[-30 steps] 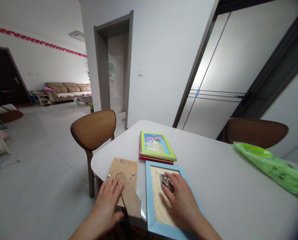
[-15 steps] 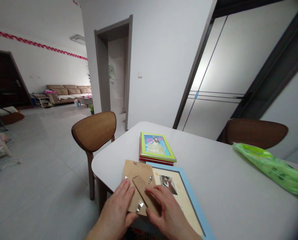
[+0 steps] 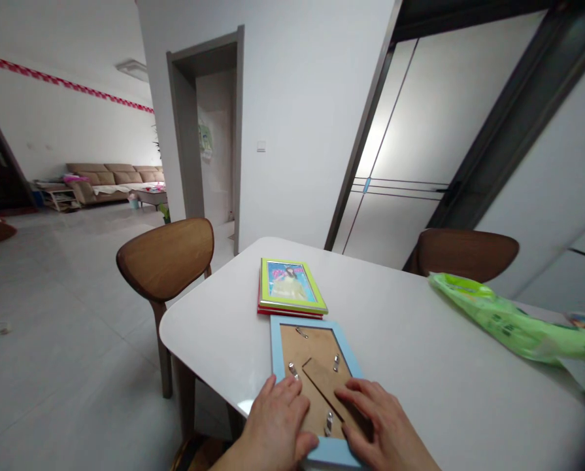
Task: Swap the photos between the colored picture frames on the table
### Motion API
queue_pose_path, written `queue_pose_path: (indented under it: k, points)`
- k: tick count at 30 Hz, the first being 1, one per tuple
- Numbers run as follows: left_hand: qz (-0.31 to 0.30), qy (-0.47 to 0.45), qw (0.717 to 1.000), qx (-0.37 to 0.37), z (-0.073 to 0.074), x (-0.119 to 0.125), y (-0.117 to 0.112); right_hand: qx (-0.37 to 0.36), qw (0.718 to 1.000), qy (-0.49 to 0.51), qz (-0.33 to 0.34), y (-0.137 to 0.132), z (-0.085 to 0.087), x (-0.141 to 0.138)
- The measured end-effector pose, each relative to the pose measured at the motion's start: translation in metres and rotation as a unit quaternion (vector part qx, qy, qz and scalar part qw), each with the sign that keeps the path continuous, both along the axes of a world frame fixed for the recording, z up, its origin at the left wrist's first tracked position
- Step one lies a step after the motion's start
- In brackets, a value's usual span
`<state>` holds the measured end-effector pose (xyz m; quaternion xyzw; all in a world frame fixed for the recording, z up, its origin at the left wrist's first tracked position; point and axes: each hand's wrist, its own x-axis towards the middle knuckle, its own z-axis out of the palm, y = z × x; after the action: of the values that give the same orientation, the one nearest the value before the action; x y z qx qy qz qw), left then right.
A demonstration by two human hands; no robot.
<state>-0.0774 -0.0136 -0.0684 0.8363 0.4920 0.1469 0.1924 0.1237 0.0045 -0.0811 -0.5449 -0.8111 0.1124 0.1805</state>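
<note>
A light blue picture frame (image 3: 275, 340) lies face down near the table's front edge, with its brown backing board (image 3: 314, 350) set inside it. The board carries small metal clips and a fold-out stand. My left hand (image 3: 277, 428) lies flat on the board's near left part, fingers stretched out. My right hand (image 3: 383, 428) lies flat on the near right part, over the stand. Just beyond the blue frame sits a green picture frame (image 3: 292, 294) with a photo, stacked on a red frame (image 3: 282, 312).
The white table (image 3: 419, 340) has a rounded left corner. A green plastic bag (image 3: 508, 324) lies at its right side. One wooden chair (image 3: 167, 261) stands at the left, another wooden chair (image 3: 466, 254) behind the table. Open tiled floor stretches left toward a sofa (image 3: 113, 176).
The backing board, earlier lying left of the blue frame, has been moved over the photo and now sits inside the frame. Both hands came together on it. The view shifted slightly right.
</note>
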Motion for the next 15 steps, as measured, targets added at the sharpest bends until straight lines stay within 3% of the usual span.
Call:
queue_pose_path:
  k: [6,11,15]
  points:
    - [-0.006,0.002,1.0,-0.021,0.005,-0.015,-0.004,0.055,0.998,0.007,0.013,0.018,-0.004,-0.003]
    - [-0.019,-0.006,1.0,-0.003,-0.007,-0.018,-0.003,0.089,0.993,-0.067,-0.031,0.043,-0.001,-0.012]
    - [-0.007,-0.006,1.0,-0.001,-0.01,-0.018,-0.003,0.083,0.994,-0.073,-0.023,0.045,0.0,-0.015]
